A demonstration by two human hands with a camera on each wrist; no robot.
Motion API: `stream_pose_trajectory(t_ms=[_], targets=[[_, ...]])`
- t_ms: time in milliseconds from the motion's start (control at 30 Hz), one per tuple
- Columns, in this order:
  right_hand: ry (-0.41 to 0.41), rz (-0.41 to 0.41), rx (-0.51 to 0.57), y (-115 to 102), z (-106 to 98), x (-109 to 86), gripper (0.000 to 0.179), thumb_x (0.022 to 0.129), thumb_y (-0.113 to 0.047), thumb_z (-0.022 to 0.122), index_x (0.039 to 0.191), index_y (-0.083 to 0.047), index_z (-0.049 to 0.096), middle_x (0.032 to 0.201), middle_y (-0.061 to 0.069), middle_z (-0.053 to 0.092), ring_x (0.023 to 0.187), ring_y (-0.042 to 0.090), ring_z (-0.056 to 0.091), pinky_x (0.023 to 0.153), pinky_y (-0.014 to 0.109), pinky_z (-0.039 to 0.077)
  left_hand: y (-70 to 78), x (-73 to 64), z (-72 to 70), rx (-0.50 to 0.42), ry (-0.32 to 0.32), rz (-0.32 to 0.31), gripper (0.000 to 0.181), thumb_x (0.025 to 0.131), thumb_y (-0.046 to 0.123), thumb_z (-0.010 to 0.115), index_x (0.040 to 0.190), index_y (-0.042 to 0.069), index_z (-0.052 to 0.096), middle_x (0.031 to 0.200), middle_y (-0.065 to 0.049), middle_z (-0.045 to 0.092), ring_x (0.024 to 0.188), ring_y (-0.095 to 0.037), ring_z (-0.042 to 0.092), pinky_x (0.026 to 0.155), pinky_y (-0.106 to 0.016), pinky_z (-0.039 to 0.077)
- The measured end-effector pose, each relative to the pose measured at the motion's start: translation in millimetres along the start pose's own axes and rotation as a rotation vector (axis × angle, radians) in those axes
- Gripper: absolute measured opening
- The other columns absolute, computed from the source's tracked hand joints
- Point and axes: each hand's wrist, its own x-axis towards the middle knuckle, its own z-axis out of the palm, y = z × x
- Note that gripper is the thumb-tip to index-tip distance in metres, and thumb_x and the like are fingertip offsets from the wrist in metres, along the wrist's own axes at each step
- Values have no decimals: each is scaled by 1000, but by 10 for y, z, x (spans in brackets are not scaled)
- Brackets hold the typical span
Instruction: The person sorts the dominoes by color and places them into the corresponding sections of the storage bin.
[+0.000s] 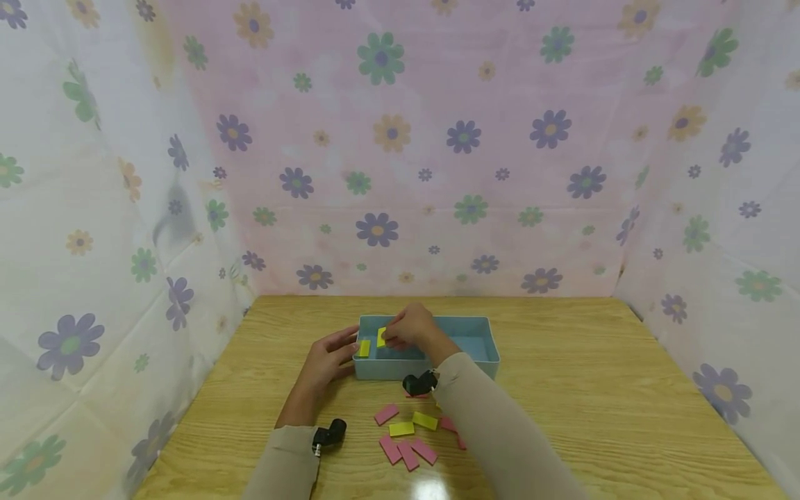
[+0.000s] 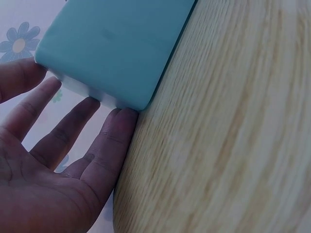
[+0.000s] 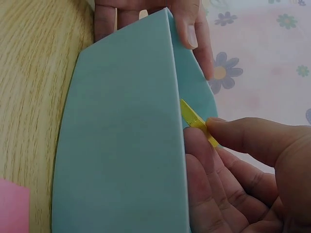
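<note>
A light blue rectangular box (image 1: 425,370) stands on the table. At its left end my left hand (image 1: 328,357) holds the wall, thumb over the rim and fingers spread against the outside (image 2: 73,131). My right hand (image 1: 412,328) reaches inside the box and pinches a flat yellow rectangular block (image 3: 197,121) between thumb and fingers, held at a tilt. Another yellow block (image 1: 364,348) is inside the box at the left end, near my left thumb. How the held block meets the box floor is hidden by the front wall.
In front of the box lie loose blocks: several pink ones (image 1: 408,455) and yellow ones (image 1: 426,420), some partly hidden under my right forearm. The wooden table (image 1: 581,389) is bordered by flower-patterned cloth (image 1: 425,139) at the back and both sides.
</note>
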Motion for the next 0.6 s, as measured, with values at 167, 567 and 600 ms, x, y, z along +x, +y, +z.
stream_pose_trajectory(t_ms=[167,567,600], targets=[[0,-3,24,-16,31,-6,13,87,-7,82,95,2,79,89,18,79,85,32,79,82,48,63,0,-5,-3,-1,-3,8,48,101,17,67,149,15,58,150,-17,57,126,-39,65,97,-52,58],[11,18,28,3,58,50,9,89,-5,78,95,1,79,84,13,79,83,29,79,80,45,64,2,-3,-16,-3,-19,8,49,101,16,67,149,14,57,150,-18,57,126,-39,65,98,-52,58],[11,17,27,3,58,51,9,89,-5,78,95,1,79,84,12,79,83,29,79,80,45,64,4,-7,-17,-1,-19,9,49,101,16,67,149,14,57,150,-18,57,126,-39,65,98,-52,58]])
